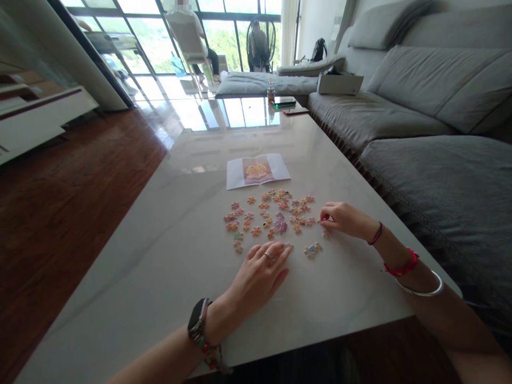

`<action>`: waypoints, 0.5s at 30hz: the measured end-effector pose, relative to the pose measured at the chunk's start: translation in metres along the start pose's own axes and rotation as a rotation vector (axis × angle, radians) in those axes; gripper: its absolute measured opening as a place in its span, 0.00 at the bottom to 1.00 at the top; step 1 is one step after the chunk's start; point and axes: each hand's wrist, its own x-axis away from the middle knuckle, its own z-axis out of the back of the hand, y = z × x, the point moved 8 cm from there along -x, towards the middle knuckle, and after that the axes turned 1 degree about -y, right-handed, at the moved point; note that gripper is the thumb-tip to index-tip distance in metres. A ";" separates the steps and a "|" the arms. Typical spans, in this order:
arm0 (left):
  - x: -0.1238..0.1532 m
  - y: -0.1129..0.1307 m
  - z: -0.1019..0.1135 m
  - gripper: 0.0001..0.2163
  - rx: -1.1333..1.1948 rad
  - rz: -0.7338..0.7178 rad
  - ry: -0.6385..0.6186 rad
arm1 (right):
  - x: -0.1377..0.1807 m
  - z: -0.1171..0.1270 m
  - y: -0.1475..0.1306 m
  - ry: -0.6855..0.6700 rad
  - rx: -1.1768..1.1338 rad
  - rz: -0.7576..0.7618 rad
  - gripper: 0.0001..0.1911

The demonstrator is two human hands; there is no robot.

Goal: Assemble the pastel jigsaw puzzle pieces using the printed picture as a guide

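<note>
Several small pastel jigsaw pieces (272, 213) lie scattered on a pale glossy table (168, 250). Behind them is a printed reference picture (256, 170) on white paper. My left hand (262, 272) rests flat on the table with fingers stretched, fingertips touching a piece (288, 246) near the heap's front edge. My right hand (340, 217) sits at the right side of the pieces, fingers pinched on a small piece (322, 218). Two joined pieces (312, 249) lie between my hands.
A grey sofa (432, 106) runs along the table's right side with a white box (340, 82) on it. A small bottle (271, 92) and phones (285, 101) stand at the table's far end. A person sits in a chair (190, 37) by the windows. Wooden floor lies left.
</note>
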 end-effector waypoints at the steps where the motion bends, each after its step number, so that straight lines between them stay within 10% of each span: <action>1: 0.000 0.000 0.001 0.16 -0.001 0.003 0.007 | 0.000 0.002 0.003 0.015 0.015 -0.008 0.06; 8: 0.001 -0.006 0.010 0.11 -0.045 0.100 0.075 | 0.008 0.021 0.018 0.141 -0.010 -0.022 0.11; 15: 0.001 0.003 0.016 0.11 -0.050 0.035 0.110 | 0.015 0.000 0.046 -0.179 -0.087 -0.175 0.06</action>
